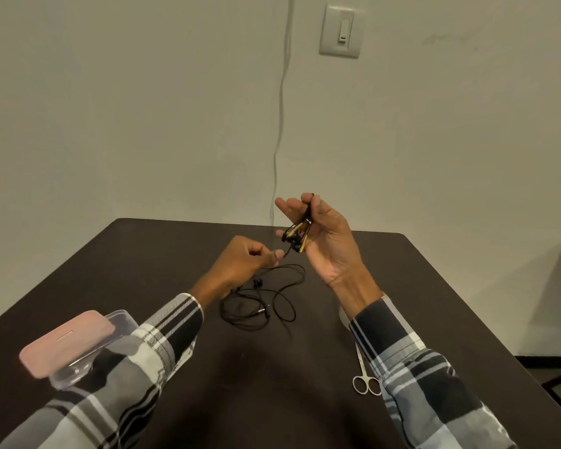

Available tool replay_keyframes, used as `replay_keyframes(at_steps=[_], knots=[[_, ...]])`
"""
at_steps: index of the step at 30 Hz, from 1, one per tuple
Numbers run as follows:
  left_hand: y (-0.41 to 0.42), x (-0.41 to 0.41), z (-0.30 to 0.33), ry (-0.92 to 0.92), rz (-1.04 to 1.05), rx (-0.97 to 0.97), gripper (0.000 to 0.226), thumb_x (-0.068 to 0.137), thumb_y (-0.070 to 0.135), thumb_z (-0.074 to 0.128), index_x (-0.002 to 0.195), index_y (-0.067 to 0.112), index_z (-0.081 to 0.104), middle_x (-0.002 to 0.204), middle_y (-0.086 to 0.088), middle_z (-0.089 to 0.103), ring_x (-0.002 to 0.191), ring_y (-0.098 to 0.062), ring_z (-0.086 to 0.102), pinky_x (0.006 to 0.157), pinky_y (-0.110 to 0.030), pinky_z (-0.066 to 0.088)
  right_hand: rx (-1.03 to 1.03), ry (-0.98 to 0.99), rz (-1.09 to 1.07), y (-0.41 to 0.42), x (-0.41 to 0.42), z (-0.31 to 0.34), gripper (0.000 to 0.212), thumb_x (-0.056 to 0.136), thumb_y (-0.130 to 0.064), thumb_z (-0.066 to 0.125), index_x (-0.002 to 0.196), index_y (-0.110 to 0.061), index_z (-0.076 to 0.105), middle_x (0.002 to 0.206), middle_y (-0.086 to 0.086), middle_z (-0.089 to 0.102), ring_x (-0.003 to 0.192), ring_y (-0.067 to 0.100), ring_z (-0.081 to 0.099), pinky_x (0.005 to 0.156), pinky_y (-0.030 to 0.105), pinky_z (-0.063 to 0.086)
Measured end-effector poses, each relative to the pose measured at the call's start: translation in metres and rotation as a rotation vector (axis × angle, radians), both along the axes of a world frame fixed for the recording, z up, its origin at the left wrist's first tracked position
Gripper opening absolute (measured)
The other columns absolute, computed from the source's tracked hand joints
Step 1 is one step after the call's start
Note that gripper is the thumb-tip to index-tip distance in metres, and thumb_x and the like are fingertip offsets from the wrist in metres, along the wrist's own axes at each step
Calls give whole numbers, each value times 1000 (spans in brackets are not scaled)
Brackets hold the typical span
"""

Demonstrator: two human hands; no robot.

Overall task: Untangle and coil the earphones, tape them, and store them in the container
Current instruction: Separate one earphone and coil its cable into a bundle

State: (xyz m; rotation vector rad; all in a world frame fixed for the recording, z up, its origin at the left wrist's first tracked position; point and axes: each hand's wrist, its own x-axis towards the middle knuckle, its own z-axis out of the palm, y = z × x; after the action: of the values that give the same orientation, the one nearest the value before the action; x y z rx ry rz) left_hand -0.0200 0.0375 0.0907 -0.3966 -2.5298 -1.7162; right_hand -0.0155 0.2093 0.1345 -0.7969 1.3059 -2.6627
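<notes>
Two hands work a set of earphones above a dark table (pixel 402 286).
The right hand (pixel 324 241) grips a taped coiled bundle (pixel 297 234); the left hand (pixel 243 264) pinches a cord of the loose earphones (pixel 259 303) lying tangled on the table. Steady, gentle pulls should free loops without tightening knots.

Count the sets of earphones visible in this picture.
2: a coiled bundle held in the right hand; a loose set on the table. More may be hidden.

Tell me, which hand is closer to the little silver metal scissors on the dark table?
The right hand. It is raised above the table, up beyond the little silver metal scissors on the same side. The left hand is farther, across the middle.
</notes>
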Motion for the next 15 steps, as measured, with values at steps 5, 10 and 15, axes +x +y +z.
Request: replay_keyframes(at_steps=[5,10,15], knots=[[-1,5,11,77,-45,-132,33,86,42,71,70,14,76,50,2,53,47,-8,40,52,-18,36,423,90,-193,4,-2,-8,22,104,-19,49,101,-7,67,95,10,77,105,20,70,83,24,54],[-13,13,40,128,-73,-362,36,85,44,72,67,13,73,47,5,43,48,-11,35,56,-28,32,681,127,-281,9,-4,-15,27,104,-18,52,107,3,68,95,17,77,89,43,62,87,46,47],[-30,20,75,220,-97,-378,24,83,44,73,76,21,77,73,-13,71,64,-19,53,64,-32,40,792,131,-189,13,-2,-15,29,104,-19,53,109,5,68,100,17,77,107,28,68,88,37,51]])
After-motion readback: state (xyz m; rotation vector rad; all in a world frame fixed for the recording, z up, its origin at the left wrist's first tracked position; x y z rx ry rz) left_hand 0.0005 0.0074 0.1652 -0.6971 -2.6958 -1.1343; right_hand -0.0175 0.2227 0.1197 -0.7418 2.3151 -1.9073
